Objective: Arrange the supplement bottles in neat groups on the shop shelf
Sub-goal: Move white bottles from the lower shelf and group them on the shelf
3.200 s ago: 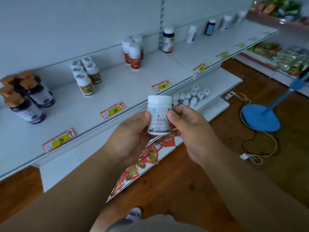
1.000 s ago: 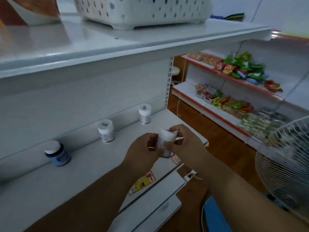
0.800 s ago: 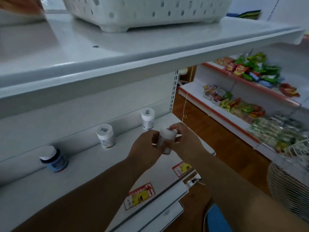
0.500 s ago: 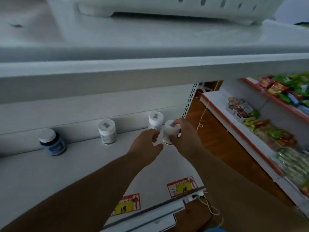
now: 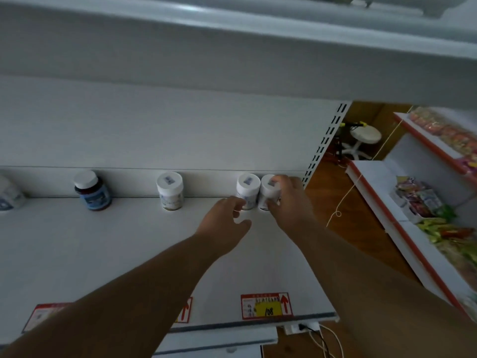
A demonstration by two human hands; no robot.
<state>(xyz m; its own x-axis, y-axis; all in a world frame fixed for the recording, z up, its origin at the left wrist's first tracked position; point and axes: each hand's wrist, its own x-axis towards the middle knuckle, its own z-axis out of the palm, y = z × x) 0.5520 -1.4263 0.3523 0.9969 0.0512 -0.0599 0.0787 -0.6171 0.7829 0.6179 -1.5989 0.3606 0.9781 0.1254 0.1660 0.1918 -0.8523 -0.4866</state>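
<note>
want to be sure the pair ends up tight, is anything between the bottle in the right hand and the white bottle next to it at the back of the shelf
Nothing visible. The right hand holds the white bottle directly beside its matching neighbour, apparently touching, at the back of the shelf. The left hand's fingertips reach the neighbour's front, not between the two.

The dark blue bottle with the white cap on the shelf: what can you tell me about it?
The dark blue bottle with the white cap is squat and round, with a wide, low lid and a lighter blue label whose print is too blurred to read. It looks like glossy plastic or glass. It stands upright and closed at the back of the white shelf, against the rear panel, apart from its neighbours; neither hand touches it.
</note>
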